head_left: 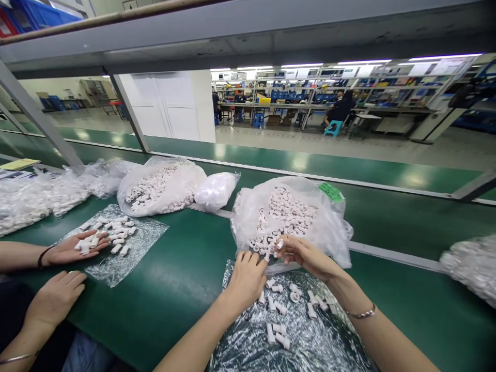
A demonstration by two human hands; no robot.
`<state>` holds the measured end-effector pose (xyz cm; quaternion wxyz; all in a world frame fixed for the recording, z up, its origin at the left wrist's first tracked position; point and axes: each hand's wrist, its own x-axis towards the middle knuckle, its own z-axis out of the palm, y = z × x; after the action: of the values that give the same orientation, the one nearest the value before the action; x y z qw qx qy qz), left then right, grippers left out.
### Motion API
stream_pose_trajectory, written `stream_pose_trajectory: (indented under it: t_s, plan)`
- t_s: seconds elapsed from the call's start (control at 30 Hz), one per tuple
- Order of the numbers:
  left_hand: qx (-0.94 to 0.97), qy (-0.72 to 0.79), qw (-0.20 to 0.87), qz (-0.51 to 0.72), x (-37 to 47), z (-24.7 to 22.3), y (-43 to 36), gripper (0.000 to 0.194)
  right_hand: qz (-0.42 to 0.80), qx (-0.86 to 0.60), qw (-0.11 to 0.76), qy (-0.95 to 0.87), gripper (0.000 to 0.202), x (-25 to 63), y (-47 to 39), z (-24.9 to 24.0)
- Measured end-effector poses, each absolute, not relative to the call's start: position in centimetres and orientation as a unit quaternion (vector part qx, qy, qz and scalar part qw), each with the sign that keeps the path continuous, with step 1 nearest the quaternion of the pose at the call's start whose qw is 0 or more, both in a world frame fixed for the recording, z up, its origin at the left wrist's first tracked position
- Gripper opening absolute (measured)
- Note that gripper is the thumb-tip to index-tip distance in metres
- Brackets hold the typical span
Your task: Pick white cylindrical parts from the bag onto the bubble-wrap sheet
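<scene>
My right hand [306,257] has its fingertips closed on a small white plastic pipe fitting [280,244] at the front of an open clear bag [329,235] full of such pieces. Close beside it, my left hand [248,276] is closed, with a white fitting [267,256] at its fingertips. Below both hands, a crinkled clear plastic sheet [310,346] lies on the green table. Several loose white fittings [272,303] are scattered over it, some T-shaped, and a small cluster [277,335] lies nearer me.
At left, a co-worker's open hand [83,247] holds fittings over another plastic sheet [134,266]; their other hand [58,299] rests nearby. More filled bags [163,188] stand along the green table [170,289]. A grey shelf beam [248,31] crosses overhead. Another bag [473,266] sits at right.
</scene>
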<state>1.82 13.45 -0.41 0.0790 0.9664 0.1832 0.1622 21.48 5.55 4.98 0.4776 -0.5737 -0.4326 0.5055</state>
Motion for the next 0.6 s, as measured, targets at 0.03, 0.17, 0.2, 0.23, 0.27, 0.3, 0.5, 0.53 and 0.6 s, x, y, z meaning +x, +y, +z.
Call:
stream_pose_trajectory:
  t_s: [0.03, 0.17, 0.2, 0.23, 0.27, 0.3, 0.5, 0.53, 0.6]
  plan:
    - [0.967, 0.183, 0.078, 0.161, 1.8, -0.4, 13.4, 0.009, 0.517, -0.561, 0.490, -0.423, 0.036, 21.4, 5.6, 4.9]
    - [0.967, 0.182, 0.075, 0.159, 1.8, -0.5, 13.2, 0.009, 0.400, -0.634, 0.426, -0.506, 0.029, 20.6, 6.0, 4.1]
    - [0.968, 0.182, 0.075, 0.159, 1.7, -0.5, 13.2, 0.010, 0.334, -0.672, 0.382, -0.540, 0.026, 20.3, 6.0, 3.7]
    - [0.968, 0.181, 0.074, 0.158, 1.7, -0.5, 13.1, 0.012, 0.266, -0.703, 0.333, -0.569, 0.023, 20.0, 6.1, 3.3]
    - [0.968, 0.180, 0.073, 0.156, 1.7, -0.5, 13.1, 0.013, 0.205, -0.726, 0.285, -0.591, 0.019, 19.7, 6.1, 3.0]
    - [0.969, 0.178, 0.072, 0.154, 1.7, -0.5, 13.1, 0.015, 0.158, -0.740, 0.243, -0.607, 0.017, 19.5, 6.1, 2.6]
    - [0.971, 0.171, 0.072, 0.150, 1.6, -0.3, 13.0, 0.016, 0.058, -0.727, 0.118, -0.674, 0.018, 19.1, 5.8, 1.5]
    - [0.971, 0.172, 0.077, 0.149, 1.6, -0.3, 13.0, 0.015, 0.045, -0.725, 0.105, -0.680, 0.018, 19.1, 5.8, 1.5]
    - [0.970, 0.174, 0.086, 0.148, 1.6, -0.3, 13.0, 0.013, 0.027, -0.723, 0.091, -0.684, 0.017, 19.1, 5.7, 1.4]
